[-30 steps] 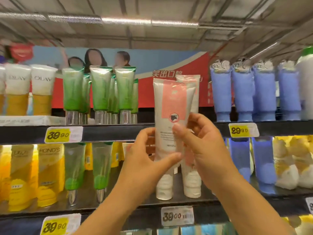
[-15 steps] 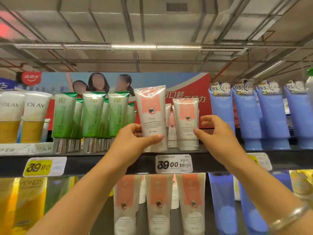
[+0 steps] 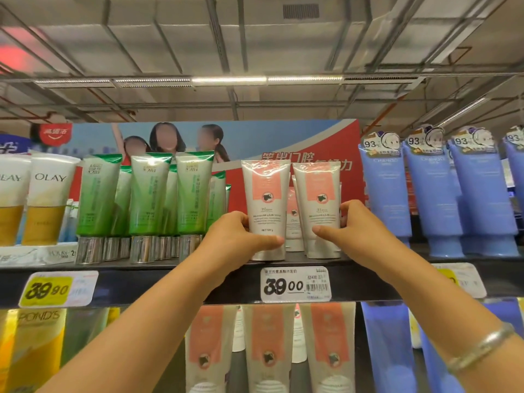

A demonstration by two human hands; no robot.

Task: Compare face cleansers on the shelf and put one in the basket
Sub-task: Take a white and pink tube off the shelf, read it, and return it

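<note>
Your left hand (image 3: 241,236) grips the left pink-and-white tube (image 3: 266,207), thumb across its front low down and fingers (image 3: 243,219) curled round its left side. Your right hand (image 3: 351,225) grips the right pink-and-white tube (image 3: 319,205) the same way, thumb on the front and fingers wrapped round the right edge. Both tubes stand upright, cap down, on the top shelf (image 3: 175,282), just beside each other, with more of the same tubes tucked behind and between them. Right below your hands a white price tag (image 3: 295,285) reading 39.00 hangs on the shelf edge. Left of your left fingers stands a row of green tubes (image 3: 150,194) with silver caps, and beyond those the white-and-gold tubes (image 3: 46,199). Right of your right fingers stand tall blue tubes (image 3: 431,194). Under your forearms, the lower shelf carries more pink-and-white tubes (image 3: 268,344). A silver bracelet (image 3: 479,347) sits on your right wrist. No basket is in view.
</note>
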